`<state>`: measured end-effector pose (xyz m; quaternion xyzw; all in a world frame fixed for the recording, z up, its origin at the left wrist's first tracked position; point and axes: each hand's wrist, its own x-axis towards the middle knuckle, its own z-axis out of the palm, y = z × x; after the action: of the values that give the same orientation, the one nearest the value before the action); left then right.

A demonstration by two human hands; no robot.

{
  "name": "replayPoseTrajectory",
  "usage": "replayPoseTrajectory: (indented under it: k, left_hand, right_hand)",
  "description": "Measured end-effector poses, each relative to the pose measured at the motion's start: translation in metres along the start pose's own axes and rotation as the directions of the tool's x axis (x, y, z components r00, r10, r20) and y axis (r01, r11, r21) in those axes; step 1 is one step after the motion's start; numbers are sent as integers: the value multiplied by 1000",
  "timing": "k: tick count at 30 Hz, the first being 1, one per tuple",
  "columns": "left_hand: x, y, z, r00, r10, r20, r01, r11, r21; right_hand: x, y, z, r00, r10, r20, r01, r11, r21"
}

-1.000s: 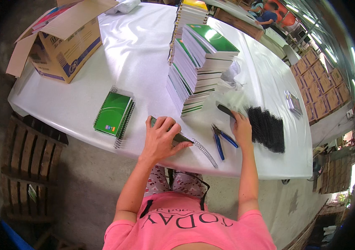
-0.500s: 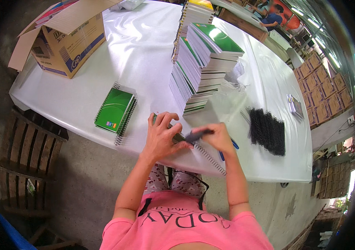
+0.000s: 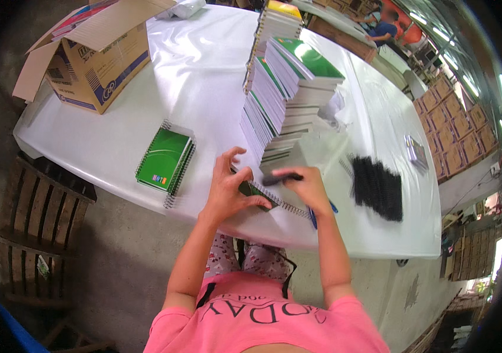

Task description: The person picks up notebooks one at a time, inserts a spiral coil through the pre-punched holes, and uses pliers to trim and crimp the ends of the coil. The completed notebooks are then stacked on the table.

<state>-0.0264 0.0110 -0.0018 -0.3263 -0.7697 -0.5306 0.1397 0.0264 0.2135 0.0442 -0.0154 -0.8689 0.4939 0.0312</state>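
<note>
My left hand (image 3: 227, 187) spans a small green notebook (image 3: 257, 192) at the table's near edge, with curled fingers at its far end and the thumb at its near end. A metal spiral coil (image 3: 292, 208) runs along the notebook's edge and sticks out past it to the right. My right hand (image 3: 308, 189) is closed on a dark, elongated tool (image 3: 281, 178) just above the coil; blur hides its exact kind. Beside my right wrist lies a blue-handled tool (image 3: 313, 219), partly covered by the arm.
A finished-looking green spiral notebook (image 3: 165, 157) lies left. Tall stacks of green-covered books (image 3: 280, 112) rise ahead. Black coils (image 3: 377, 188) are heaped right, near a small silver-grey item (image 3: 416, 152). An open carton (image 3: 100, 70) stands far left; a wooden chair (image 3: 42, 229) is below.
The dark tool and my right hand have shifted slightly away from me and left. My left thumb has come off the coil, and more of the notebook and coil shows.
</note>
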Motion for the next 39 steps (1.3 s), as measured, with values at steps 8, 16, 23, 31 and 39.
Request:
replayPoseTrajectory:
  k: [8,16,23,31,39]
  left_hand:
    - [4,-17,1,993,-106,-46,101,991,-89]
    - [1,-22,2,989,-150,-7,144,964,-224]
    - [-3,-33,6,971,-216,103,236,936,-262]
    - [-2,-29,3,984,-146,103,172,930,-324]
    - [-7,-17,2,885,-423,194,447,656,-608]
  right_hand:
    - [3,-5,12,988,-153,12,126,853,506]
    - [7,-17,17,962,-249,110,237,965,114]
    - [15,-22,31,978,-176,112,161,978,133]
    - [27,-17,29,996,9,94,12,976,-216]
    - [-29,47,-61,912,-47,-408,-239,747,-621]
